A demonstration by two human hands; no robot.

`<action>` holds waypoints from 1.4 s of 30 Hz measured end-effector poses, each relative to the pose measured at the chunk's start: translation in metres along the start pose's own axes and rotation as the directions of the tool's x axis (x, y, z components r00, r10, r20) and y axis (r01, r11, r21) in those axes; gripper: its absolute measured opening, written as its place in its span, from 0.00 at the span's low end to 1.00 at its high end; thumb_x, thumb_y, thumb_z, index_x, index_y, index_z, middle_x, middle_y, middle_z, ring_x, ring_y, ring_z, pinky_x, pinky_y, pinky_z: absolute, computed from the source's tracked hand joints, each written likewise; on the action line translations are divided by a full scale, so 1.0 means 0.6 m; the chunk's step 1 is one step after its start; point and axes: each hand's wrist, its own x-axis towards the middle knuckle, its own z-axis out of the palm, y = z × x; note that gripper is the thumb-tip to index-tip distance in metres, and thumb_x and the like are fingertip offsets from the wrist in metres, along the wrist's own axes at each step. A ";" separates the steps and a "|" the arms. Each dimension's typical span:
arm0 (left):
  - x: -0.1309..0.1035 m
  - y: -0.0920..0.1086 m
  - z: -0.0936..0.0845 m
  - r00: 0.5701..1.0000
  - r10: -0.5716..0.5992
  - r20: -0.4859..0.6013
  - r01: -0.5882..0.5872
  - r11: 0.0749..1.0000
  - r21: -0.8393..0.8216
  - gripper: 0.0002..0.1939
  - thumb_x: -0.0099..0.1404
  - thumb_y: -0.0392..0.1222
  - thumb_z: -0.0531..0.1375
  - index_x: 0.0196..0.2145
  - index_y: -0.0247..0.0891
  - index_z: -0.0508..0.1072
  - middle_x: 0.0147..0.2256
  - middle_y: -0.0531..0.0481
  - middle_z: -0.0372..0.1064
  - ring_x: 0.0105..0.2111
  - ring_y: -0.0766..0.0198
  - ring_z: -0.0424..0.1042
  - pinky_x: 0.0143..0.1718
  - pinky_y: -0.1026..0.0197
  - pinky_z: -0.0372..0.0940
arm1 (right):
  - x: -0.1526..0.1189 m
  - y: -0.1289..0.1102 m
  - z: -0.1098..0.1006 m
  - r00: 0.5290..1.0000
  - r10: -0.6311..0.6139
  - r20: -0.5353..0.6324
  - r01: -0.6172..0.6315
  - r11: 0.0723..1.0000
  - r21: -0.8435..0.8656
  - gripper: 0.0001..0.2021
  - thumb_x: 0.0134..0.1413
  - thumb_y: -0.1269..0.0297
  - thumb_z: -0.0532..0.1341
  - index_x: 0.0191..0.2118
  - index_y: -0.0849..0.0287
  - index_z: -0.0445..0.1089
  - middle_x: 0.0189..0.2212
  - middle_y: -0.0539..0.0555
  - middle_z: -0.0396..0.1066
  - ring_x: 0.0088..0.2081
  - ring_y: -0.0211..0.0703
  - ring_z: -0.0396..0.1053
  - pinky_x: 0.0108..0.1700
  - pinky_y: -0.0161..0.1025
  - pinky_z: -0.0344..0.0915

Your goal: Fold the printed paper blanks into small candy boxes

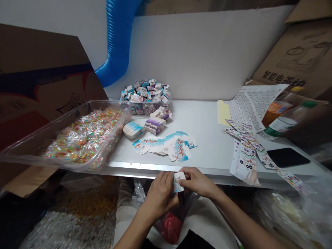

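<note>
Between my two hands, just off the table's front edge, is a small printed card box (pixel 178 182), white with coloured print. My left hand (pixel 162 190) grips it from the left, fingers bent around its side. The thumb and fingers of my right hand (pixel 194 181) pinch its right side. Beyond them on the table lies a fanned row of flat blue-and-white printed cartons (pixel 160 144). Behind the row sit a blue-and-white stack (pixel 133 130) and a purple-and-white stack (pixel 155 126) of the same kind. A red plastic-wrapped bundle (pixel 171 228) rests in my lap below the hands.
A clear tray (pixel 103 166) of small wrapped colourful pieces overhangs the table's left front. Behind it stands a tub heaped with little boxes (pixel 146 92). To the right are sticker strips (pixel 247 152), a phone (pixel 288 157), a bottle (pixel 281 126) and printed sheets (pixel 249 103). A blue hose (pixel 118 41) hangs behind.
</note>
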 end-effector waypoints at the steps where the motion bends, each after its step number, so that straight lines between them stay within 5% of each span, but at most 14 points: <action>1: 0.000 0.002 0.000 1.000 0.009 0.011 -0.009 1.000 0.006 0.28 0.52 0.34 0.57 0.52 0.35 0.59 0.46 0.42 0.67 0.47 0.52 0.66 0.53 0.44 0.60 | 0.002 0.005 0.002 1.000 0.021 -0.005 -0.021 0.999 -0.031 0.05 0.43 0.69 0.58 0.30 0.61 0.67 0.20 0.45 0.63 0.20 0.33 0.60 0.22 0.29 0.56; 5: -0.006 0.006 0.011 1.000 0.000 0.012 0.000 0.999 0.033 0.24 0.56 0.32 0.55 0.51 0.35 0.60 0.44 0.41 0.68 0.44 0.53 0.68 0.50 0.44 0.64 | 0.007 0.009 0.005 0.997 0.068 -0.030 -0.071 0.988 -0.139 0.03 0.44 0.68 0.56 0.28 0.60 0.65 0.18 0.45 0.61 0.18 0.33 0.60 0.20 0.29 0.55; 12: -0.034 0.005 0.049 0.988 -0.076 -0.136 0.056 0.987 -0.148 0.31 0.59 0.28 0.51 0.60 0.36 0.49 0.54 0.38 0.60 0.54 0.54 0.62 0.52 0.49 0.64 | 0.000 0.000 0.002 0.993 -0.065 -0.098 0.040 0.970 -0.238 0.07 0.48 0.66 0.56 0.22 0.60 0.62 0.19 0.45 0.57 0.22 0.33 0.55 0.24 0.30 0.51; 21: -0.045 0.008 0.073 0.923 -0.069 -0.378 0.014 0.989 -0.145 0.29 0.62 0.29 0.52 0.60 0.37 0.49 0.57 0.36 0.56 0.58 0.55 0.57 0.54 0.52 0.62 | -0.006 0.006 0.026 0.987 -0.038 -0.158 0.047 0.997 0.059 0.11 0.52 0.58 0.58 0.28 0.62 0.67 0.21 0.46 0.61 0.24 0.34 0.57 0.26 0.31 0.54; 28: -0.025 0.016 0.046 0.879 -0.337 -0.337 0.200 0.903 -0.381 0.15 0.59 0.35 0.55 0.44 0.39 0.60 0.37 0.49 0.65 0.37 0.60 0.69 0.38 0.56 0.67 | -0.021 0.012 0.048 0.988 -0.093 -0.127 0.122 0.964 0.238 0.14 0.54 0.55 0.58 0.39 0.60 0.72 0.31 0.52 0.71 0.35 0.41 0.67 0.40 0.37 0.62; 34: -0.029 0.017 0.047 0.886 -0.258 -0.386 0.141 0.942 -0.306 0.15 0.61 0.34 0.53 0.47 0.39 0.59 0.43 0.44 0.64 0.45 0.57 0.66 0.44 0.52 0.65 | -0.023 0.026 0.087 0.968 -0.005 -0.251 0.120 0.888 0.445 0.16 0.49 0.55 0.62 0.41 0.59 0.72 0.36 0.55 0.73 0.40 0.46 0.70 0.46 0.40 0.64; 36: -0.033 0.015 0.050 0.905 -0.209 -0.370 0.121 0.961 -0.248 0.17 0.61 0.33 0.53 0.49 0.39 0.59 0.46 0.43 0.63 0.47 0.56 0.65 0.46 0.51 0.64 | -0.021 0.025 0.097 0.948 0.008 -0.319 0.117 0.921 0.371 0.16 0.51 0.55 0.60 0.42 0.59 0.73 0.36 0.56 0.74 0.39 0.47 0.71 0.45 0.42 0.66; 39: -0.040 0.013 0.053 0.925 -0.190 -0.329 0.119 0.967 -0.224 0.21 0.61 0.32 0.52 0.53 0.39 0.57 0.48 0.42 0.63 0.48 0.56 0.64 0.48 0.50 0.64 | -0.025 0.020 0.108 0.882 -0.150 -0.446 0.194 0.980 0.054 0.17 0.56 0.56 0.56 0.47 0.57 0.72 0.45 0.58 0.72 0.48 0.49 0.67 0.53 0.45 0.60; 42: -0.045 0.012 0.055 0.922 -0.207 -0.328 0.134 0.963 -0.234 0.25 0.62 0.33 0.52 0.57 0.37 0.52 0.50 0.40 0.61 0.49 0.56 0.63 0.49 0.50 0.63 | -0.029 0.019 0.110 0.870 -0.231 -0.436 0.212 0.973 -0.093 0.19 0.60 0.56 0.52 0.52 0.57 0.69 0.50 0.58 0.69 0.54 0.48 0.63 0.58 0.48 0.55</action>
